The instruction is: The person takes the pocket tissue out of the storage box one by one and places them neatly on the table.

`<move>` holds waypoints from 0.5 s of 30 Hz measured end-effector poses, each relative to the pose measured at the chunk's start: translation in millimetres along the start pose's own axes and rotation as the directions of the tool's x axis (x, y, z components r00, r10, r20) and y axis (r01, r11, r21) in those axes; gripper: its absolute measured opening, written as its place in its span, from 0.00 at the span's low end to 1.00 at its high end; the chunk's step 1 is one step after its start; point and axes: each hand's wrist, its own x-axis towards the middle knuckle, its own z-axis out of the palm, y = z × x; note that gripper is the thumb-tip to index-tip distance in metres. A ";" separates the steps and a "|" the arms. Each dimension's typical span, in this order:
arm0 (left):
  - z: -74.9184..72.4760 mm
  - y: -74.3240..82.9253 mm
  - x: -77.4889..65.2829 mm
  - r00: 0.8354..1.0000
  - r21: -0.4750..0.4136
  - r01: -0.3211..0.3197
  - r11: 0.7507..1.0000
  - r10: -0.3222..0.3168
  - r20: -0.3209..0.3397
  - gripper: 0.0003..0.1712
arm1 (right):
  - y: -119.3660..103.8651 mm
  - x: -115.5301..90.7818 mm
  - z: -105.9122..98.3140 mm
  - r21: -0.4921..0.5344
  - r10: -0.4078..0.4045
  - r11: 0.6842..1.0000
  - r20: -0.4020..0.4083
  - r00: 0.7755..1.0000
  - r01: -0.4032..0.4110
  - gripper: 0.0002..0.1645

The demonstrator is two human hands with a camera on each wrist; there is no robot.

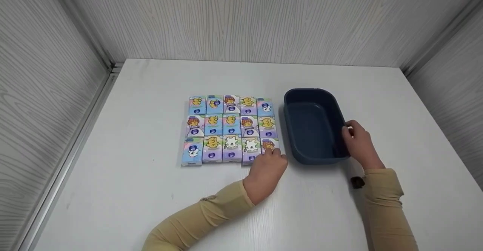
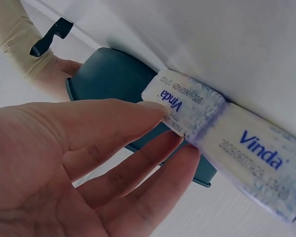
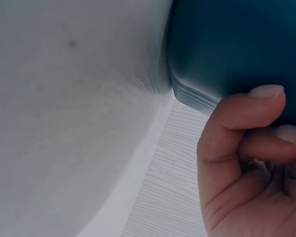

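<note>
Several small Vinda tissue packs (image 1: 232, 147) with cartoon prints lie side by side in three rows. My left hand (image 1: 266, 171) is at the near right corner of this block. Its thumb and fingers pinch the corner tissue pack (image 2: 185, 101), whose white end shows in the left wrist view. To the right stands a dark blue rectangular plastic bin (image 1: 311, 130), with nothing inside it. My right hand (image 1: 360, 143) grips the bin's right side near the front corner, its fingers curled against the outer wall in the right wrist view.
The white tabletop (image 1: 132, 190) is bounded by wood-grain panels at the back (image 1: 256, 20) and both sides. A small dark object (image 1: 357, 182) shows beside the right sleeve (image 1: 385, 198). A narrow gap separates the packs from the bin.
</note>
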 end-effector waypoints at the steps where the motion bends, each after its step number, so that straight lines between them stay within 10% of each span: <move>1: -0.2 -0.4 0.6 1.000 -0.003 0.001 1.000 -0.001 0.011 0.11 | 0.5 0.7 0.3 -0.006 -0.005 1.000 -0.008 1.000 0.005 0.24; 8: -11.1 -17.3 -2.2 0.996 -0.148 0.054 0.987 -0.042 0.083 0.10 | 3.5 -0.3 2.6 -0.027 -0.040 0.999 -0.027 0.999 0.039 0.22; 15: -40.9 -71.3 -3.2 0.969 -0.450 0.242 0.859 -0.237 0.070 0.20 | -3.0 -4.5 -22.0 0.078 0.033 0.997 -0.059 0.998 -0.028 0.32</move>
